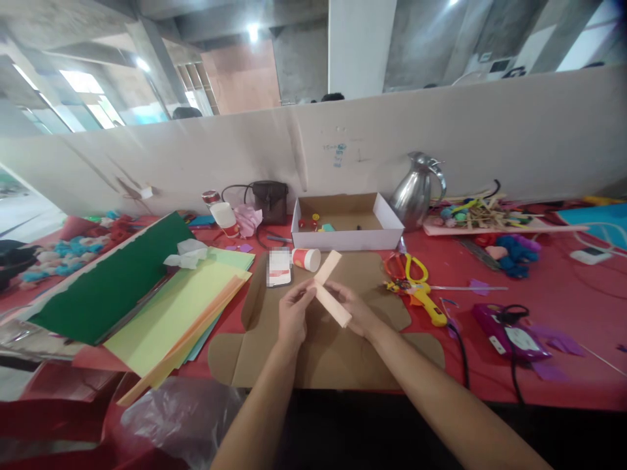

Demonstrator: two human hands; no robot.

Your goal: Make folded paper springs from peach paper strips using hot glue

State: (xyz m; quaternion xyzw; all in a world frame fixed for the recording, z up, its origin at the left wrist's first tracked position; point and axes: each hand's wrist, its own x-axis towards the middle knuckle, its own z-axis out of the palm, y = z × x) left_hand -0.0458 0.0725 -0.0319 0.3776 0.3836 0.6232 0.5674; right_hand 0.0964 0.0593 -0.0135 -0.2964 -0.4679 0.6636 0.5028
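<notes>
Nearest the viewer, the left hand (294, 314) and right hand (356, 309) held an angled pale strip (333, 305) between narrowed fingers, above flattened cardboard (267, 362). Beyond lay a tipped paper cup (306, 259); farthest, a white-sided box (347, 241) stood beside a metal jug (410, 194).

The person's left hand (294, 314) and right hand (356, 311) are bare. The left arm (267, 398) and right arm (435, 382) are bare too, thin at the wrists. Below the tabletop's (582, 320) near edge, it is too dark to see clothes.
</notes>
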